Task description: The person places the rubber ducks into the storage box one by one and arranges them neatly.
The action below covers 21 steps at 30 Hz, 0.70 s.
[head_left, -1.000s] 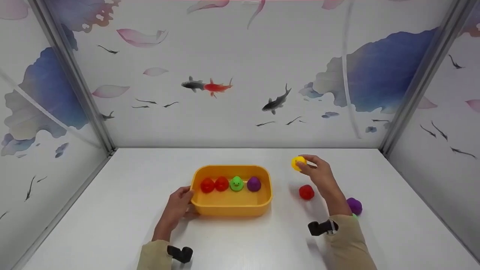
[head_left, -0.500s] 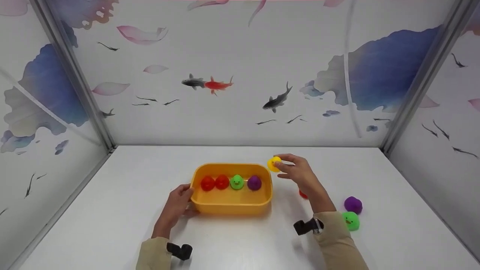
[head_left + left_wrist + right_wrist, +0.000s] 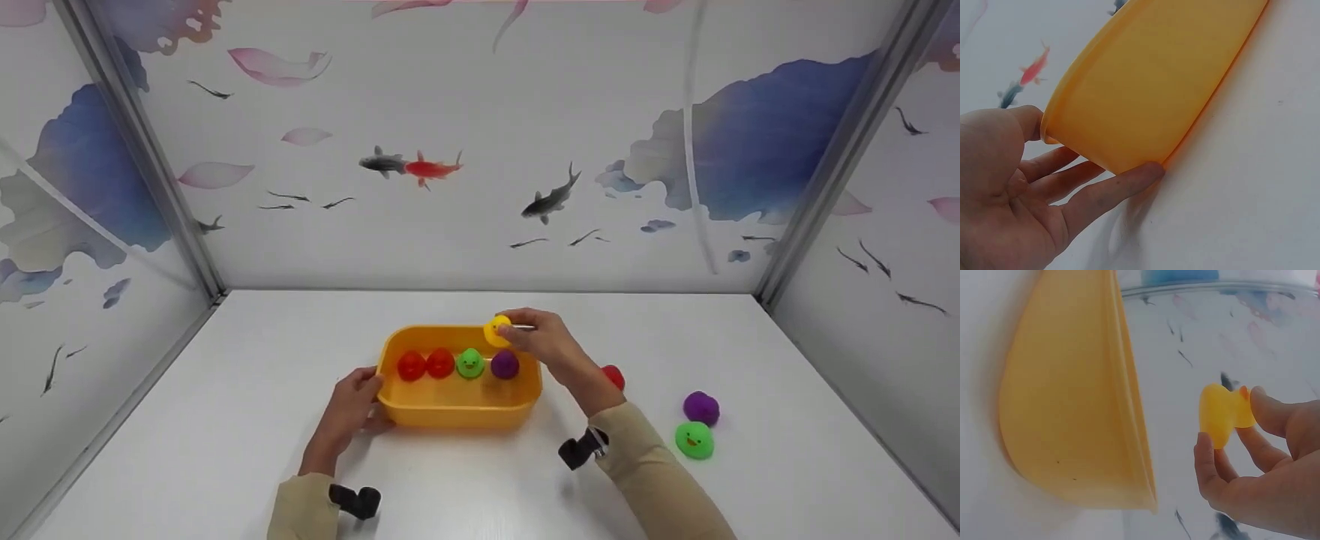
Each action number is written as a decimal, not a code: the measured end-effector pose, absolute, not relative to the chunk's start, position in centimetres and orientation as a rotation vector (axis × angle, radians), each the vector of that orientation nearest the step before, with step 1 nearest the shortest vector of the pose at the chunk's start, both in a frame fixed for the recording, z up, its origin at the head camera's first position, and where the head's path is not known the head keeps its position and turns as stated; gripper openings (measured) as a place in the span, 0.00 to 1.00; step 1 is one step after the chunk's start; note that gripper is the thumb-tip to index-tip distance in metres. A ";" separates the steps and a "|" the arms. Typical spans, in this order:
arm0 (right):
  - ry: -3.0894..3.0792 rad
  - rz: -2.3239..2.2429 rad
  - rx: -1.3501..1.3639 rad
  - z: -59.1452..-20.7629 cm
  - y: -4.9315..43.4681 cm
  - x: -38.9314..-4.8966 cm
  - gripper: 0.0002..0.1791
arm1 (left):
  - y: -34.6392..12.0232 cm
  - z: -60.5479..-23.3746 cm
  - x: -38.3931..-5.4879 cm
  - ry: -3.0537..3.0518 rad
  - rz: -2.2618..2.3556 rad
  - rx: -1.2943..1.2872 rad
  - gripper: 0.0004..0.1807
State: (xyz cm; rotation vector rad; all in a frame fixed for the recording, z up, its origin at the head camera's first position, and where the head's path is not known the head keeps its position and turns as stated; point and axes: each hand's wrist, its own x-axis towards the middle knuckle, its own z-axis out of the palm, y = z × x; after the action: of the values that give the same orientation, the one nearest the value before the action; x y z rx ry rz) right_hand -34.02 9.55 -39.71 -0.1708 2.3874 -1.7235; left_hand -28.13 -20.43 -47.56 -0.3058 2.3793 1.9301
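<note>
A yellow rubber duck (image 3: 495, 331) is pinched between the thumb and fingers of my right hand (image 3: 551, 346), above the right back part of an orange-yellow plastic bin (image 3: 457, 417). The right wrist view shows the duck (image 3: 1217, 415) raised past the bin's rim, the thumb near its orange beak. My left hand (image 3: 346, 411) grips the bin's left end, its thumb at the rim and its fingers against the outer wall. Inside the bin sit two red ducks (image 3: 412, 366), a green duck (image 3: 470, 364) and a purple duck (image 3: 505, 365) in a row.
Right of the bin, a red duck (image 3: 614, 376) is partly hidden by the right forearm. Farther right, a purple duck (image 3: 701, 408) and a green duck (image 3: 694, 441) lie on the white table (image 3: 457, 487). Patterned panels (image 3: 465, 240) enclose the back and sides.
My right hand has carried the yellow duck leftward from the table's right side to over the bin. The left hand and bin stay about where they were.
</note>
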 end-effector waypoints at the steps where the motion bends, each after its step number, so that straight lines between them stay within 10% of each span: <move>1: 2.388 -1.703 -0.177 -39.7 9.1 -34.0 0.21 | -20.5 -47.6 -28.1 2.386 1.922 -0.310 0.26; 21: 2.308 -1.637 -0.366 -42.2 3.5 -33.6 0.17 | -20.5 -47.6 -28.0 2.376 1.965 -0.280 0.24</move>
State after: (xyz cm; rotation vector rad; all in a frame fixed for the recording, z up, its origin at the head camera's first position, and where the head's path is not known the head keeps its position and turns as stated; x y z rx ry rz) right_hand -33.61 3.52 -42.21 -0.3664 2.3075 -1.6372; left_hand -27.99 -20.55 -47.64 -0.2801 2.3764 1.9646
